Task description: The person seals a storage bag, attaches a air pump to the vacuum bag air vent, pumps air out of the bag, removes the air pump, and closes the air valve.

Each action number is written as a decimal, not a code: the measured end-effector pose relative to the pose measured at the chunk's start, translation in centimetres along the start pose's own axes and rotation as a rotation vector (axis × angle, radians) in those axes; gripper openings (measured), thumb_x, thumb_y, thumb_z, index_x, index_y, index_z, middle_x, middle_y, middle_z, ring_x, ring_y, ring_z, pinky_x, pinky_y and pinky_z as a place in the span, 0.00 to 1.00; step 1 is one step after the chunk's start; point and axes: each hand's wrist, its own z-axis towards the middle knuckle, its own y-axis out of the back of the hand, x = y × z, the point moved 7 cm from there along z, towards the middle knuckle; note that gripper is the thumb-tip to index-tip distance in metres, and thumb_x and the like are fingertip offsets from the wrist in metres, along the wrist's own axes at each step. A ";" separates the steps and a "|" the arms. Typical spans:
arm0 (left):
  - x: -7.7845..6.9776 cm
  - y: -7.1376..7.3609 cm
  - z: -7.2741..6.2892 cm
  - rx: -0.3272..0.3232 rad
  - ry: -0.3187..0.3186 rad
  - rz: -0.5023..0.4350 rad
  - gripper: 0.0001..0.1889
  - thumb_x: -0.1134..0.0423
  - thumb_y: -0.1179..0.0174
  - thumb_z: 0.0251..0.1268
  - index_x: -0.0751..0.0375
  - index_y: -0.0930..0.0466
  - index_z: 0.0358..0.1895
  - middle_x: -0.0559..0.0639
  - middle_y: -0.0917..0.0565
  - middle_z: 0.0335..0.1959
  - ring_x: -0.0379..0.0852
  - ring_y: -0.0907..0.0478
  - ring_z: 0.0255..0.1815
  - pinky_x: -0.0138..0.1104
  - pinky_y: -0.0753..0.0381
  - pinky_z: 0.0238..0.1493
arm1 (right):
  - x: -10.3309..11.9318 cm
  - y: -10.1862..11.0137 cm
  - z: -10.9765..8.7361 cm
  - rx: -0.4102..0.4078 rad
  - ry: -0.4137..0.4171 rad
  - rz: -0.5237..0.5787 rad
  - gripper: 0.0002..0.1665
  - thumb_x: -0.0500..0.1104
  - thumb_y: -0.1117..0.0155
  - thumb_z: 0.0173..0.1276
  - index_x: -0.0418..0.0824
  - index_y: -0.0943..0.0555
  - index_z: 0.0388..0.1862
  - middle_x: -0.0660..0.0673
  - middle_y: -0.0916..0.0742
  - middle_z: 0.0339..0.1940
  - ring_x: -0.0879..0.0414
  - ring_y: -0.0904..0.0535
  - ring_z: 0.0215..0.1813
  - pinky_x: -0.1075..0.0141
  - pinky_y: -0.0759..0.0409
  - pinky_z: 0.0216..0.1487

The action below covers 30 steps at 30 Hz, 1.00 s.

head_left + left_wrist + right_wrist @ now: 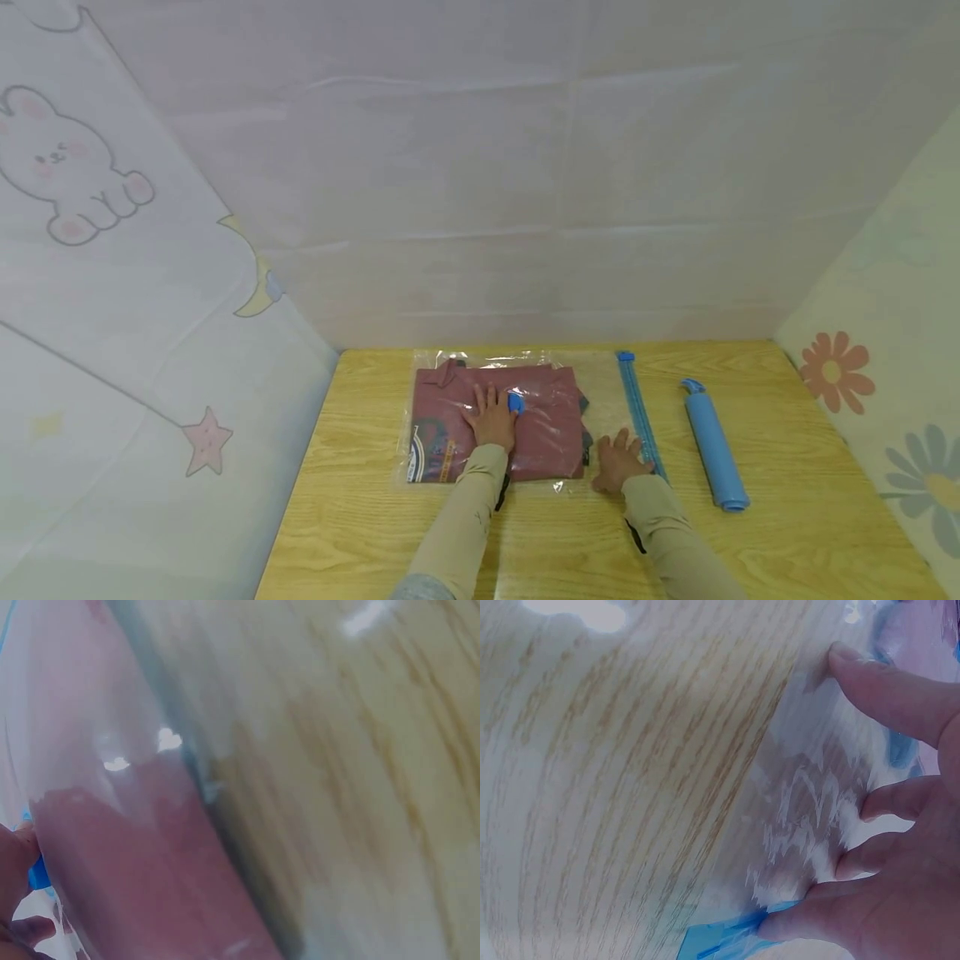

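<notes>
A clear plastic vacuum bag (600, 383) lies flat on the table with a folded dusty-red garment (543, 450) inside. My left hand (493, 421) rests on the bag over the garment, fingers spread, beside the round blue valve (516, 402). Toward the bag's right end, my right hand (618, 462) touches the clear plastic with spread fingers. In the right wrist view, a fingertip of the right hand (900, 847) meets the blue zip strip (720, 937). The left wrist view shows part of the left hand (19, 885) at its edge, beside the blue valve (39, 874).
A blue hand pump (716, 450) lies on the wooden table (345, 517) to the right of the bag. At the top of the zip strip sits a blue slider (626, 357). Pale walls with printed drawings (82, 167) enclose the back and sides.
</notes>
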 end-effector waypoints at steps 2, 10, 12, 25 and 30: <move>-0.1 0.1 0.0 -0.007 -0.002 0.004 0.25 0.48 0.40 0.64 0.50 0.28 0.63 0.53 0.33 0.72 0.60 0.47 0.77 0.72 0.43 0.63 | -0.1 -0.1 0.0 -0.002 0.003 0.002 0.48 0.42 0.27 0.56 0.25 0.41 0.69 0.15 0.51 0.71 0.14 0.58 0.69 0.17 0.46 0.53; 0.2 0.2 -0.3 -0.030 0.029 -0.118 0.25 0.50 0.37 0.61 0.56 0.27 0.58 0.56 0.31 0.71 0.61 0.46 0.77 0.73 0.46 0.63 | -0.2 -0.5 0.2 -0.002 0.003 0.012 0.48 0.41 0.27 0.56 0.25 0.41 0.69 0.15 0.52 0.71 0.15 0.59 0.69 0.17 0.48 0.53; 0.4 -0.2 -0.3 -0.029 0.040 -0.141 0.25 0.49 0.37 0.61 0.55 0.28 0.58 0.57 0.32 0.72 0.61 0.47 0.77 0.73 0.51 0.65 | -0.2 -0.6 0.3 -0.006 0.006 0.012 0.48 0.41 0.27 0.56 0.25 0.41 0.69 0.15 0.52 0.71 0.15 0.59 0.69 0.17 0.48 0.53; 1.0 -1.1 0.2 -0.030 0.063 -0.232 0.28 0.47 0.38 0.61 0.58 0.31 0.59 0.58 0.36 0.73 0.60 0.49 0.78 0.74 0.56 0.65 | -0.4 -0.7 0.5 -0.003 0.004 -0.011 0.48 0.42 0.27 0.56 0.25 0.41 0.69 0.15 0.51 0.71 0.14 0.58 0.69 0.17 0.46 0.52; 1.3 -1.6 0.2 -0.006 0.038 -0.245 0.28 0.45 0.41 0.64 0.57 0.32 0.61 0.57 0.38 0.75 0.60 0.52 0.79 0.73 0.59 0.66 | -0.3 -0.5 0.4 -0.014 0.004 -0.012 0.48 0.42 0.26 0.55 0.25 0.40 0.68 0.15 0.50 0.71 0.14 0.57 0.69 0.17 0.46 0.52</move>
